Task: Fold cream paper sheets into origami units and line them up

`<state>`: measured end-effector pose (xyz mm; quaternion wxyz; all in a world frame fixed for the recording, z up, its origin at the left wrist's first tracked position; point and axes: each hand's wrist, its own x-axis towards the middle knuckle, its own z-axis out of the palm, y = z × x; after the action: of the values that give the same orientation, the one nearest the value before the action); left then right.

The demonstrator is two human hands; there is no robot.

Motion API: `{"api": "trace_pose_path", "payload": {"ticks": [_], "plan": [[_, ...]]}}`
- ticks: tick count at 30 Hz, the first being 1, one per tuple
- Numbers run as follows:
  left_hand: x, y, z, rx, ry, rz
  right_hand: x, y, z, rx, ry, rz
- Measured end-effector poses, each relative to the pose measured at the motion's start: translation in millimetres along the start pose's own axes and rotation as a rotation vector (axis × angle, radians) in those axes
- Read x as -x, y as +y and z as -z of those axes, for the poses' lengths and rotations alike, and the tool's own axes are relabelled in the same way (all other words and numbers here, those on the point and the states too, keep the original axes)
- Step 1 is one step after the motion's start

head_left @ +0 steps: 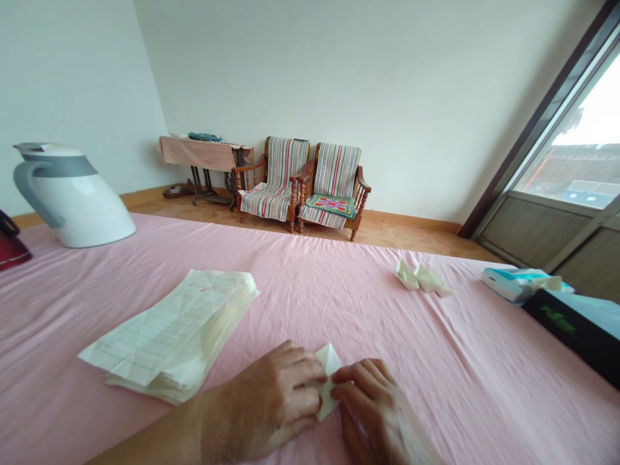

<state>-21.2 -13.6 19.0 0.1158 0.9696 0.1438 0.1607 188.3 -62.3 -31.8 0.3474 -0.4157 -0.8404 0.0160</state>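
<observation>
Pale walls (411,97) and two wooden chairs (276,177) with stripy covers fill the back of the room, at the top of the frame; a pink cloth (310,290) lies across the front, with small wrinkles in it. One small paper (330,357) is at the bottom middle of the frame, between the two hands; it is pale and has a pointed top. Fingers of the left hand (285,394) are curled tight on its left side, though I cannot see where that thumb is; fingertips of the right hand (372,400) are closed on its right edge.

I think the step in hand is folding, with the fingers pressing a crease; the next move seems to call for lining up the edges, holding one side steady and pressing gently, so the thin paper does not rip or slip.

Left of the middle sits a messy stack of papers (169,329), with lines on the top sheet; right of the middle stand folded paper shapes (407,274), close together. A white jug (92,200) stands at the left; a tissue pack (506,284) and a dark box (552,320) lie at the right.
</observation>
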Motion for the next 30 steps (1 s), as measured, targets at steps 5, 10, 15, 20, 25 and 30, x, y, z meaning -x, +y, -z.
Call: {"api": "trace_pose_path", "payload": {"ticks": [5,10,15,20,25,30], "plan": [[4,10,-0.9,-0.053,0.005,0.069,7,7,-1,0.110,-0.058,-0.076],[7,13,-8.3,-0.091,0.039,0.072,13,13,-6,0.279,-0.096,0.009],[6,14,-9.4,-0.114,0.063,0.073,12,17,-4,0.328,-0.179,0.014],[5,14,-9.5,-0.160,0.037,0.076,6,18,0,0.328,-0.185,0.004],[7,13,-13.6,-0.230,0.070,0.044,-1,17,-5,0.314,-0.150,-0.057],[10,13,-17.2,-0.263,0.064,0.075,-6,18,-9,0.288,-0.086,-0.113]]}}
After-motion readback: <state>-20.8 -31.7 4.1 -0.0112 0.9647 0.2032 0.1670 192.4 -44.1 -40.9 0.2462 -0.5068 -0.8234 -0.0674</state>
